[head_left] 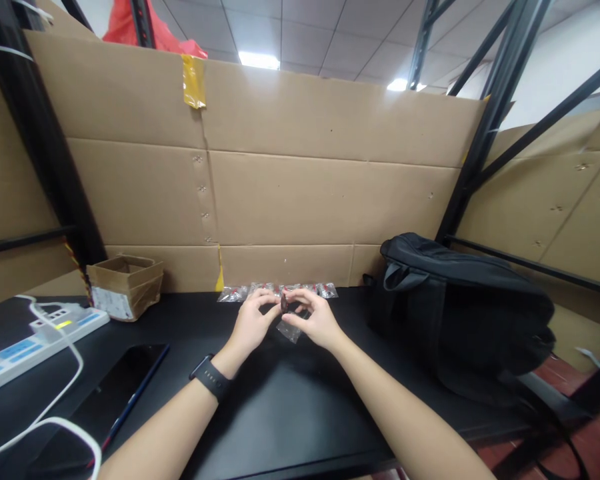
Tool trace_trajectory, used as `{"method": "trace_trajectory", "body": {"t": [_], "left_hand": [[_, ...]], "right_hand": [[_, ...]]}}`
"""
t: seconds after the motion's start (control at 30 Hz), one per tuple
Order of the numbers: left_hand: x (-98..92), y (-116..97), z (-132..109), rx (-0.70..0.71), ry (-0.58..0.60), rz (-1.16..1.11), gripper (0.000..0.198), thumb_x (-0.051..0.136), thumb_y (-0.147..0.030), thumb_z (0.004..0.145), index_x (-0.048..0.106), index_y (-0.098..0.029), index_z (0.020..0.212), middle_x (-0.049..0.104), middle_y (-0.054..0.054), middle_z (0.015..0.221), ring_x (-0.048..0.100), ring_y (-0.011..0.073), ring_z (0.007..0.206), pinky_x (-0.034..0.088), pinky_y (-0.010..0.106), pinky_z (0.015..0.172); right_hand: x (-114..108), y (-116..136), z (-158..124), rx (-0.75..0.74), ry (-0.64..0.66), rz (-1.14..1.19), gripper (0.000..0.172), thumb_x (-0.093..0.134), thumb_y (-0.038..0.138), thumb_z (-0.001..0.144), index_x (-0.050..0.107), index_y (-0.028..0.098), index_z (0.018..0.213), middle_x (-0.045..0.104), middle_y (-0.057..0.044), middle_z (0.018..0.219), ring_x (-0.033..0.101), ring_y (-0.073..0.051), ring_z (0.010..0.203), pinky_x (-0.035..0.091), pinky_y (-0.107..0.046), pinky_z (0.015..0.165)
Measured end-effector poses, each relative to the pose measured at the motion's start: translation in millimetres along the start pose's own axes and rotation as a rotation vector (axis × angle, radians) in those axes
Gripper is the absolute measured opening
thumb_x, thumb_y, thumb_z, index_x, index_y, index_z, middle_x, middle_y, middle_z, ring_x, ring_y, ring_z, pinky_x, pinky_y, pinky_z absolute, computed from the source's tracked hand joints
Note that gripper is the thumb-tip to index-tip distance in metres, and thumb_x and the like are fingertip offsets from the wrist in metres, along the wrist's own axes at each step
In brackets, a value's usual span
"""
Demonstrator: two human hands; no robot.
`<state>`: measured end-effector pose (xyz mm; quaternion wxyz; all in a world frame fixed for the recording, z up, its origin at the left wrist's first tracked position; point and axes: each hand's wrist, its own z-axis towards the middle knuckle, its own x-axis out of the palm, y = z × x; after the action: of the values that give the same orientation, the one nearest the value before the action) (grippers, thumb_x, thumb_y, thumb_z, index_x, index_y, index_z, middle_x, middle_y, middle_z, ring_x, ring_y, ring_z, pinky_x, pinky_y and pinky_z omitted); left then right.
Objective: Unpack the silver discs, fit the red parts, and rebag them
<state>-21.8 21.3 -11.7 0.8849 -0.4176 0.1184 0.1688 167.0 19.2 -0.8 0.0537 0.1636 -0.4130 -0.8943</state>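
Note:
Above the black table, my left hand (251, 325) and my right hand (318, 321) meet with fingertips close together. Between them is a small dark reddish-brown object (284, 303), too small to name. Left thumb and fingers are closed on its left side. On the other side, my right thumb and index finger close around it. Just below the fingers, by the right thumb, a small clear plastic bag (289, 332) shows; whether it is held or lies on the table I cannot tell. Behind the hands, several small clear packets (233, 293) with red marks form a row, partly hidden.
A black backpack (460, 307) stands at the right. On the left are a small open cardboard box (125, 287), a white power strip (45, 347) with cables, and a dark tablet-like device (115, 393). A cardboard wall (330, 200) closes off the back of the table (290, 413).

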Motion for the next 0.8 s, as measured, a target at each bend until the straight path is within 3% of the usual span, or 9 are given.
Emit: {"method": "trace_trajectory", "body": {"t": [0.57, 0.8], "left_hand": [[2.1, 4.8, 1.6, 0.036, 0.112, -0.093, 0.013, 0.066, -0.031, 0.087, 0.074, -0.021, 0.09, 0.068, 0.007, 0.101, 0.061, 0.0225, 0.103, 0.043, 0.038, 0.099], [-0.9, -1.2, -0.5, 0.076, 0.082, 0.126, 0.014, 0.062, -0.033, 0.089, 0.071, -0.024, 0.093, 0.069, 0.006, 0.103, 0.058, 0.0247, 0.106, 0.04, 0.041, 0.098]], "right_hand": [[-3.5, 0.0, 0.3, 0.041, 0.036, 0.038, 0.035, 0.079, 0.029, 0.074, 0.059, 0.024, 0.103, 0.067, -0.011, 0.128, 0.062, -0.027, 0.122, 0.053, -0.037, 0.087], [-2.1, -0.4, -0.4, 0.048, 0.03, 0.031, 0.037, 0.079, 0.032, 0.074, 0.058, 0.023, 0.104, 0.068, -0.011, 0.125, 0.066, -0.025, 0.113, 0.055, -0.037, 0.084]]}}
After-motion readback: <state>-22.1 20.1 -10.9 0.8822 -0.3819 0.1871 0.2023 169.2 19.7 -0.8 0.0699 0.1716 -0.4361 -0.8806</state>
